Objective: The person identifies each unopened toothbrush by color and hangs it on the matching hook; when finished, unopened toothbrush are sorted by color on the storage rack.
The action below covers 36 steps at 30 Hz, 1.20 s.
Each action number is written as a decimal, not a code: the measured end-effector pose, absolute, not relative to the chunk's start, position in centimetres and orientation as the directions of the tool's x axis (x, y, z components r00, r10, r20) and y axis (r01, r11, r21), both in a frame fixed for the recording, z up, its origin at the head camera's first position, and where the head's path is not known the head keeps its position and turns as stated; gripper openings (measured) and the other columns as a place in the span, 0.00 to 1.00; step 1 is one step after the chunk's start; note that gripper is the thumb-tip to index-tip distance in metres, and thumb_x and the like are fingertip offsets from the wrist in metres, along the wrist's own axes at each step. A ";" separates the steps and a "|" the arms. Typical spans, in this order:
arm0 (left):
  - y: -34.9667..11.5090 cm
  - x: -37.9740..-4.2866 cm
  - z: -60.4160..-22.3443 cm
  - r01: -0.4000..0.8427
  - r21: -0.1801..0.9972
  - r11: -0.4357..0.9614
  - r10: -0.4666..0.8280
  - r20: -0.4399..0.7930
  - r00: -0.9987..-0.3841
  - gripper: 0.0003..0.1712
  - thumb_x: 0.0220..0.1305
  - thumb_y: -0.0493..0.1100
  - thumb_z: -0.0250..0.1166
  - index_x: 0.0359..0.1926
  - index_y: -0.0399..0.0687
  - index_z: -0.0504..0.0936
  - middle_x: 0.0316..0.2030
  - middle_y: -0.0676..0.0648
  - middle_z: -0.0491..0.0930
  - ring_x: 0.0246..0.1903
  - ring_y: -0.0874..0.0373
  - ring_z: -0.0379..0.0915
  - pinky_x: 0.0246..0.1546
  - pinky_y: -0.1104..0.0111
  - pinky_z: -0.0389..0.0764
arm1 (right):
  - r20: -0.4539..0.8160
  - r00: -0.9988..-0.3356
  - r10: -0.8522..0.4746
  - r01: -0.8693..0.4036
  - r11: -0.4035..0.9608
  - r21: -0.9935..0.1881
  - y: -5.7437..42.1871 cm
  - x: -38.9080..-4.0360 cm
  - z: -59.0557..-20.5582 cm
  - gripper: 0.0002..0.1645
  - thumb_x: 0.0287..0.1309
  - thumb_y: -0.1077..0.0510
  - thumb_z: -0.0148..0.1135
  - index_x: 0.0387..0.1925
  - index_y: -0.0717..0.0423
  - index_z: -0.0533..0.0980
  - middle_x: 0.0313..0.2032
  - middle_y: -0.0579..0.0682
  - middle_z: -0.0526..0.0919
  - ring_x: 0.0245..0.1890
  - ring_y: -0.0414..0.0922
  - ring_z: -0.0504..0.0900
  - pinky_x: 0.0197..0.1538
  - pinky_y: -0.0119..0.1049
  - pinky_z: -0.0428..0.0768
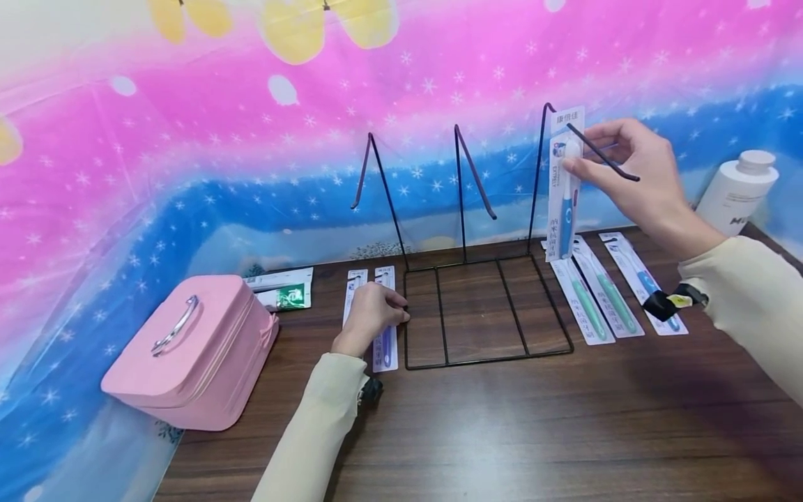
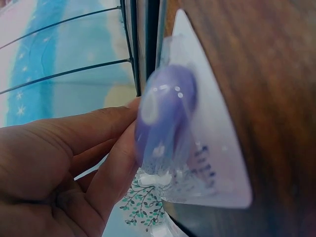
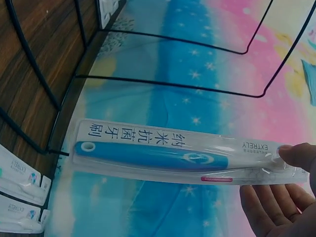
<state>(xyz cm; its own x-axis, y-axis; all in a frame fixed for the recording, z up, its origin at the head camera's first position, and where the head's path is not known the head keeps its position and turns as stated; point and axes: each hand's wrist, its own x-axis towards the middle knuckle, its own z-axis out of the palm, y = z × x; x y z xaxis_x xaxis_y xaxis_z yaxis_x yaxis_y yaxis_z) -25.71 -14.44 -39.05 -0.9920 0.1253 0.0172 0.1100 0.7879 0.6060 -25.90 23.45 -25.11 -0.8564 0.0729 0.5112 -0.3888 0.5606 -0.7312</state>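
My right hand [image 1: 646, 167] pinches a blue packaged toothbrush [image 3: 158, 155] near its top between thumb and fingers. The pack hangs upright at the right prong of a black wire rack [image 1: 489, 362], and the prong emerges through the top of its card. My left hand [image 1: 370, 314] grips the rack's left base wire with thumb and fingers. Beside that hand, a purple packaged toothbrush [image 2: 168, 108] lies on the table, its handle partly covering my fingertips in the left wrist view. Another pack [image 1: 353, 280] lies just left of it, partly hidden by the hand.
Two green packaged toothbrushes [image 1: 586, 307] and another blue one [image 1: 646, 279] lie right of the rack. A white bottle [image 1: 734, 192] stands at the back right. On the left are a pink case [image 1: 182, 341] and a green-and-white packet [image 1: 291, 296]. A patterned cloth [image 1: 251, 139] hangs behind.
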 end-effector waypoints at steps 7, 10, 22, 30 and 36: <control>-14.4 -25.8 -38.9 0.115 0.602 0.790 0.131 0.017 -0.991 0.11 0.52 0.38 0.76 0.39 0.44 0.89 0.34 0.50 0.85 0.31 0.60 0.79 0.35 0.65 0.81 | 0.491 -0.868 0.070 -0.385 0.529 -0.756 23.4 -27.0 -25.2 0.31 0.55 0.44 0.70 0.58 0.48 0.73 0.49 0.48 0.78 0.51 0.43 0.75 0.53 0.34 0.68; -14.3 -25.9 -38.8 0.129 0.599 0.790 0.139 0.029 -0.990 0.11 0.52 0.38 0.76 0.38 0.44 0.89 0.30 0.51 0.85 0.29 0.61 0.79 0.34 0.66 0.81 | 0.486 -0.872 0.066 -0.393 0.497 -0.773 23.6 -27.1 -25.4 0.31 0.56 0.46 0.70 0.58 0.48 0.72 0.50 0.48 0.78 0.55 0.42 0.75 0.59 0.36 0.69; -14.3 -25.8 -38.9 0.125 0.603 0.788 0.136 0.027 -0.990 0.12 0.52 0.38 0.76 0.39 0.44 0.89 0.37 0.49 0.85 0.34 0.58 0.79 0.38 0.64 0.81 | 0.506 -0.862 0.021 -0.412 0.552 -0.725 26.6 -27.3 -26.9 0.28 0.57 0.48 0.69 0.59 0.46 0.73 0.49 0.47 0.81 0.50 0.36 0.77 0.48 0.27 0.70; -14.4 -25.8 -38.9 0.106 0.598 0.794 0.128 0.006 -0.992 0.12 0.52 0.38 0.76 0.39 0.44 0.89 0.36 0.49 0.85 0.31 0.59 0.79 0.35 0.65 0.81 | 0.339 -0.937 0.083 -0.208 0.647 -0.733 29.8 -29.0 -29.7 0.37 0.57 0.38 0.65 0.62 0.53 0.72 0.48 0.44 0.82 0.49 0.38 0.75 0.48 0.36 0.68; -14.4 -25.7 -39.0 0.107 0.606 0.788 0.130 0.005 -0.991 0.11 0.52 0.38 0.75 0.39 0.44 0.89 0.35 0.49 0.85 0.30 0.60 0.79 0.35 0.65 0.81 | 0.187 -0.974 0.130 -0.062 0.638 -0.767 32.4 -30.3 -32.0 0.46 0.55 0.33 0.63 0.66 0.58 0.67 0.55 0.55 0.78 0.43 0.37 0.78 0.51 0.44 0.73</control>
